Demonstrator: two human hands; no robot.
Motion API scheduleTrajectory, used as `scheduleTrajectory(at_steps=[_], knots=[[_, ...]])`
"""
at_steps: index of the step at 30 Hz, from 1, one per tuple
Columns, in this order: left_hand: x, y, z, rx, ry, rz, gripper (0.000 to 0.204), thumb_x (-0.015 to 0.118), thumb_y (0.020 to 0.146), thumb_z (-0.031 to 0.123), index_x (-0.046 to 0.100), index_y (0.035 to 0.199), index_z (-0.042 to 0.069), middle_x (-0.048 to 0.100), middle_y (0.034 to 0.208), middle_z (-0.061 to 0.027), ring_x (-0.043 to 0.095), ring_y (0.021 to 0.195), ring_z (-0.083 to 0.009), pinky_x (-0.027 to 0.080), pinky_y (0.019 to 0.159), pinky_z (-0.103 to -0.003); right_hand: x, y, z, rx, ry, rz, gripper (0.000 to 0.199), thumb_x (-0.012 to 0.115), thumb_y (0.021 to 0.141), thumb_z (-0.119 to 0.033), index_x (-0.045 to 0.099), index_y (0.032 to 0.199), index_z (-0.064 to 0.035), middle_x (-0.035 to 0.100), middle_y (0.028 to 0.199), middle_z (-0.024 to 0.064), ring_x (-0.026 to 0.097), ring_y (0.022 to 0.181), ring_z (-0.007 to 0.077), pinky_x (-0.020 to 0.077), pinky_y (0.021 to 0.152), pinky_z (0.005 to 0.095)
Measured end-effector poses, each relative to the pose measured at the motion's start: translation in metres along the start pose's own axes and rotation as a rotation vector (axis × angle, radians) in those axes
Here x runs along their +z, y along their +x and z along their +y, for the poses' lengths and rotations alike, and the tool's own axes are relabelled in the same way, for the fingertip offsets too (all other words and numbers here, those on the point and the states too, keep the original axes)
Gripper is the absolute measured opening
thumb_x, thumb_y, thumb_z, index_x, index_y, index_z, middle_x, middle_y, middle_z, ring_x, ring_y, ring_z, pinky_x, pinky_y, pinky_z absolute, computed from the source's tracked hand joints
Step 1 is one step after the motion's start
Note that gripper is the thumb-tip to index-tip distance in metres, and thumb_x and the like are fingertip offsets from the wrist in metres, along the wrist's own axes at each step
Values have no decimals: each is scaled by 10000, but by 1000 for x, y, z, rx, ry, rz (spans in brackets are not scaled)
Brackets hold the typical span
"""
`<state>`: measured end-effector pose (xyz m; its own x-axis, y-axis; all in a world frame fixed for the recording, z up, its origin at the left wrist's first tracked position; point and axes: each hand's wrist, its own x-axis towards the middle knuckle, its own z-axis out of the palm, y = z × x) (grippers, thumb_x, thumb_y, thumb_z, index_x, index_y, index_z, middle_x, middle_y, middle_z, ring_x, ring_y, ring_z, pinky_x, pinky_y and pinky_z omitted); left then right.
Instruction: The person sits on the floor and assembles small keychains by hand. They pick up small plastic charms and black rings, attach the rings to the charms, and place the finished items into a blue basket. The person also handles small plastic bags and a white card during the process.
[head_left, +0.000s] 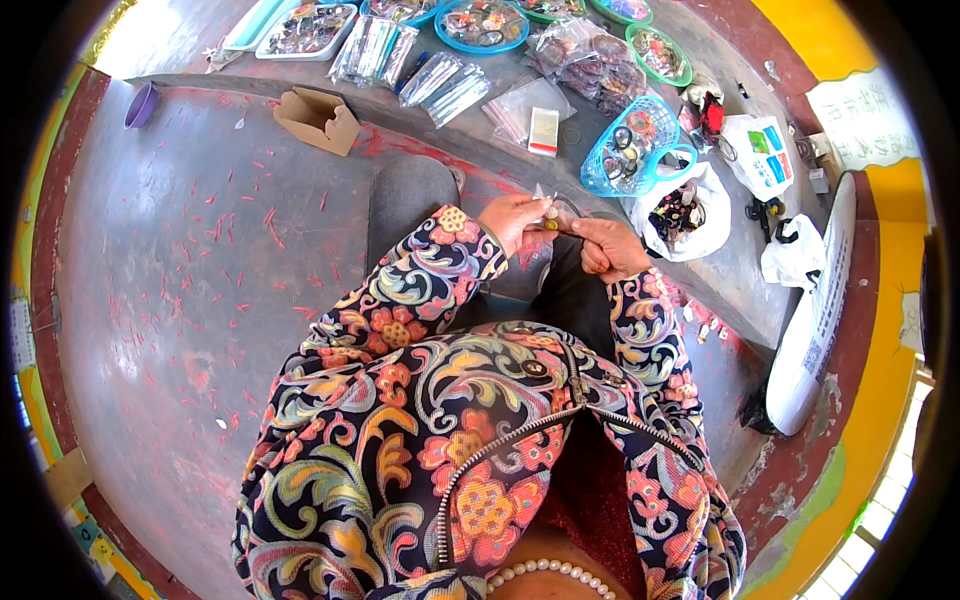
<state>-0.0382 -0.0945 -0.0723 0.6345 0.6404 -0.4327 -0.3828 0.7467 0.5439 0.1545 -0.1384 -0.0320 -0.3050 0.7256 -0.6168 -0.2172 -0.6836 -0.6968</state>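
Note:
Above my lap, both hands meet at a small clear plastic packet [565,214] with something small, yellowish and dark at it; the exact kind is too small to make out. My left hand [515,222] pinches the packet's left side between thumb and fingers. On its right side, my right hand [612,248] is closed with the fingers curled in and the thumb toward the packet. Just beyond my right hand stands a light blue handled basket [590,172] of round bands. Beside it, a white plastic bag [708,238] lies open around dark, colourful small pieces.
Along the raised ledge ahead are clear flat bags [505,118], a small red-and-white box [543,130], bundled silvery packets [445,88] and a blue tray [447,38] of small goods. An open cardboard box [318,120] and a purple bowl [142,105] sit farther left. Red scraps litter the floor.

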Motion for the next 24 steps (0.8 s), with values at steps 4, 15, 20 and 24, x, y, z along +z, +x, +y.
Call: scheduleTrajectory(at_steps=[4, 15, 20, 24], knots=[[6, -6, 2, 44, 70, -70, 218, 559, 839, 93, 541, 1041, 10, 587, 975, -67, 584, 903, -148, 493, 793, -254, 2, 2, 2, 13, 120, -59, 197, 468, 900, -190, 548, 933, -13, 313, 358, -20, 283, 293, 92, 226, 357, 239], [0, 0, -4, 44, 127, -180, 275, 550, 793, -32, 524, 1066, -9, 592, 987, -78, 584, 919, -156, 486, 816, -264, 3, 0, 1, 71, 254, -247, 257, 377, 935, -225, 517, 1083, -67, 283, 340, -50, 273, 291, 76, 229, 372, 227], [5, -5, -2, 31, 106, -101, 268, 526, 790, -43, 525, 1058, -24, 595, 984, -98, 589, 916, -190, 496, 804, -289, 2, 0, 2, 47, 251, -187, 307, 346, 941, -229, 496, 1139, -47, 282, 342, -50, 278, 297, 77, 238, 376, 222], [3, -5, 0, 5, 108, -90, 252, 517, 794, -31, 533, 1046, -24, 592, 998, -112, 592, 918, -218, 500, 803, -304, 2, -2, -1, 43, 193, -145, 340, 343, 939, -218, 474, 1179, -16, 282, 350, -44, 286, 305, 75, 247, 378, 220]])
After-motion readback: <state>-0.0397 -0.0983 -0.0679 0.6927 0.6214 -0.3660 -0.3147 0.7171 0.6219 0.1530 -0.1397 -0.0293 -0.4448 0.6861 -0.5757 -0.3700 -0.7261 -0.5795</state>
